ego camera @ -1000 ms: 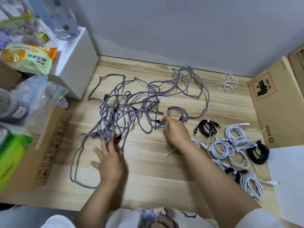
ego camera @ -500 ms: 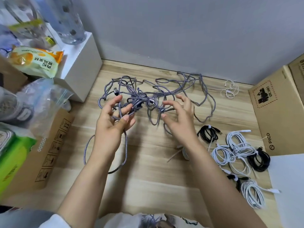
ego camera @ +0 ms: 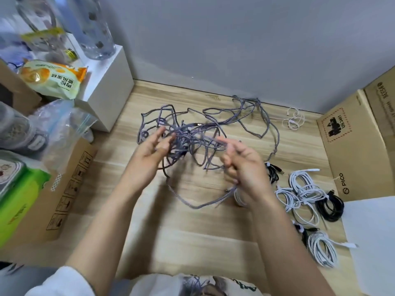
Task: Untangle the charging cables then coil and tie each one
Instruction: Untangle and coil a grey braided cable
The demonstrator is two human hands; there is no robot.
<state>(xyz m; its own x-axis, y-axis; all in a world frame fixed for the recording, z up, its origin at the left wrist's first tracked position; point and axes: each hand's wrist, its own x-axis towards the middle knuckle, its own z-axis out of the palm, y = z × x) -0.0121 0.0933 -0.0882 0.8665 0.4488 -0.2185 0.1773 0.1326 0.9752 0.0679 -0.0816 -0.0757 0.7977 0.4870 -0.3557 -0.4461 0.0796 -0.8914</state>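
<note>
Tangled grey braided cables (ego camera: 198, 133) held up above a wooden floor (ego camera: 192, 231).
Strands are gripped by the left hand (ego camera: 152, 147) and pinched by the right hand (ego camera: 241, 163); coiled cables (ego camera: 303, 189) lie right of the tangle.

Two hands (ego camera: 154, 146), about four white coils (ego camera: 303, 184), three black coils (ego camera: 330, 207), two cardboard boxes (ego camera: 359, 150)

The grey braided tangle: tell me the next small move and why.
Probably draw the hands apart to loosen the knot. The left hand and right hand both hold strands of the grey braided tangle, whose dense core sits between them, while long loops lie slack on the wooden floor, so there is length to spare.
</note>
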